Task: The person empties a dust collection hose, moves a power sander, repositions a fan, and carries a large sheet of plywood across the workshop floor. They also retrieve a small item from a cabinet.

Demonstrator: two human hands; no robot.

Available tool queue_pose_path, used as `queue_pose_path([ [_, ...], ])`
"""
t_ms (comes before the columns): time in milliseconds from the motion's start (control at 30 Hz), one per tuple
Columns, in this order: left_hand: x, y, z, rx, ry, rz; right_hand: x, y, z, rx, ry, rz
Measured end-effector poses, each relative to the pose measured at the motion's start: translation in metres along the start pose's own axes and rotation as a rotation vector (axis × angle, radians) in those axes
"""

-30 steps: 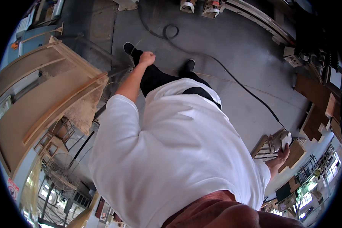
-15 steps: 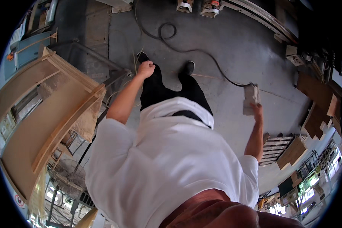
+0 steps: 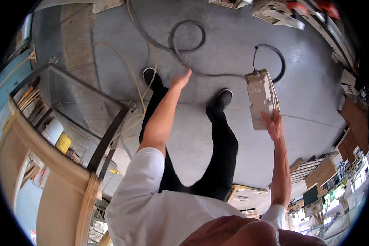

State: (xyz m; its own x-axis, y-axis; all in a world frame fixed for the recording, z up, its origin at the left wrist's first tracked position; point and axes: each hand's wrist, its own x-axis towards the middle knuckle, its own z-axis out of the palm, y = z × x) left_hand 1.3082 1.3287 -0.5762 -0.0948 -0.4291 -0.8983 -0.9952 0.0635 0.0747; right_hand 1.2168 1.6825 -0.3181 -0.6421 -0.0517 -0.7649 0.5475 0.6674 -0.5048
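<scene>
Right hand grips the beige box near its bottom edge, left hand's loose, plenty of floor between.

A loose white shirt with soft creases and short sleeves – hemmed in the same white – leaving forearms and hands bare. Below it, full-length black trousers run down to dark, round-toed shoes – each rimmed at the toe by a thin pale edge.
</scene>
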Motion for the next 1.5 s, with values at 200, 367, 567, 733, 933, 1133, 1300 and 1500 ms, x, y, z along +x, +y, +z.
queue_pose_path([
  [200, 0.137, 0.082, 0.037, -0.388, 0.204, -0.117, 0.041, 0.028, 0.041, -0.034, -0.006, 0.122],
  [367, 0.170, 0.221, 0.046, -0.607, 0.157, 0.253, 0.067, 0.043, 0.048, 0.184, -0.031, 0.176],
  [567, 0.145, 0.376, -0.125, -0.034, -0.127, 0.797, 0.111, 0.012, 0.073, 0.284, -0.151, 0.065],
  [733, 0.068, 0.206, -0.108, -0.134, -0.233, 0.562, 0.202, -0.007, 0.138, 0.506, -0.187, 0.033],
  [933, -0.145, 0.084, -0.090, -0.416, -0.633, 0.465, 0.297, -0.029, 0.189, 0.686, -0.052, -0.022],
  [1133, -0.174, 0.083, -0.089, -0.168, -0.544, 0.682, 0.373, -0.081, 0.168, 0.609, -0.002, -0.129],
  [1300, -0.166, 0.068, -0.089, -0.117, -0.534, 0.730, 0.420, -0.101, 0.143, 0.857, -0.118, -0.152],
  [1500, -0.168, 0.076, -0.087, -0.091, -0.603, 0.757, 0.397, -0.076, 0.153, 1.136, -0.229, -0.076],
])
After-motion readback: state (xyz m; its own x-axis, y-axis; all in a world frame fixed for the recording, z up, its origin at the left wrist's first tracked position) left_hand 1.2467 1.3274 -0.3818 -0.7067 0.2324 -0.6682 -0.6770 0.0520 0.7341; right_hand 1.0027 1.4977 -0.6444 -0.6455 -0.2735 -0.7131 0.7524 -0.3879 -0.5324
